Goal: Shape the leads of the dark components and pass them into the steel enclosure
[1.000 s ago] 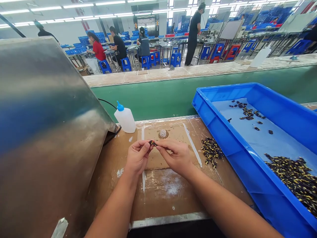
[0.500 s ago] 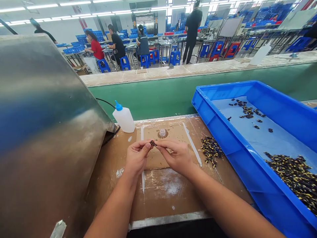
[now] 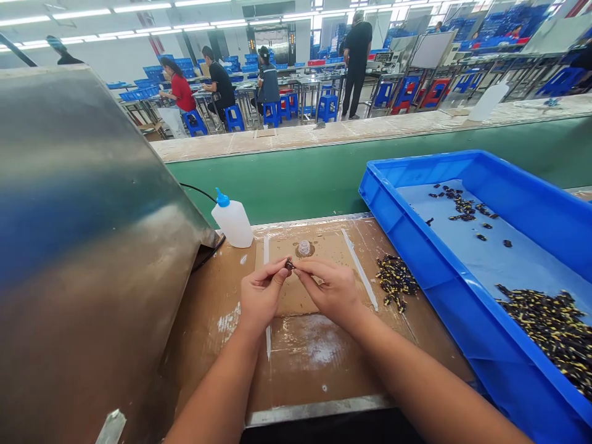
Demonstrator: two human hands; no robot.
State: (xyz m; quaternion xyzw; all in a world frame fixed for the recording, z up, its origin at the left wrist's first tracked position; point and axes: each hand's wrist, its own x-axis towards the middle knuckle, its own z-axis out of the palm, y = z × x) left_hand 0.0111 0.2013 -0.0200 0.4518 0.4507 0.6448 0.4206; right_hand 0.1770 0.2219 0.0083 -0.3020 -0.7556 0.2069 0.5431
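My left hand (image 3: 261, 294) and my right hand (image 3: 330, 290) meet above a cardboard sheet (image 3: 324, 246), their fingertips pinching a tiny dark part with yellow marks (image 3: 289, 264). Much of the part is hidden by my fingers. A low pile of similar parts (image 3: 395, 283) lies on the bench to the right of my right hand. Beyond my fingertips, a small clear round piece (image 3: 304, 248) sits on the cardboard.
A blue plastic tray (image 3: 444, 290) holds many similar parts at right. A squeeze bottle with a blue nozzle (image 3: 232, 223) stands behind my hands, beside a large steel cover (image 3: 83, 246). Behind the bench runs a green conveyor belt (image 3: 277, 179). Co-workers sit farther away.
My hands have shifted slightly, carrying the small part a little right and up. My left hand has turned slightly. The tray, bottle and pile have not visibly moved apart from a small camera shift.
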